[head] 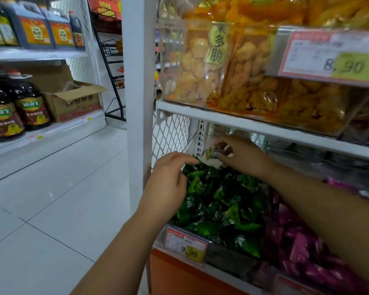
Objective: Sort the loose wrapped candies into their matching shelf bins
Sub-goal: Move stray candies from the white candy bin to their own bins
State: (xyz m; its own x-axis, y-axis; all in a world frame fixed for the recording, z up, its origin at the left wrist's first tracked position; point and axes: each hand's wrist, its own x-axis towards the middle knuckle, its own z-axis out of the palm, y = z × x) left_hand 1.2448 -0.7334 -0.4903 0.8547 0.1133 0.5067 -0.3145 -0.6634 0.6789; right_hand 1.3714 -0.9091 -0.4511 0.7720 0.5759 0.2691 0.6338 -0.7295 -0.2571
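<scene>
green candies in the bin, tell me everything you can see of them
The green candies are small glossy wrapped pieces, dark and bright green with white print, heaped at all angles in the leftmost lower bin, beside purple candies. A red-and-yellow price tag reading 9.90 fronts them. The left hand is over their left edge; the right hand pinches a few mixed candies above the back.

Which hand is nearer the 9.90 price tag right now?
Left. The left hand is over the green candies just behind the 9.90 price tag; the right hand is farther back, pinching loose candies.
</scene>
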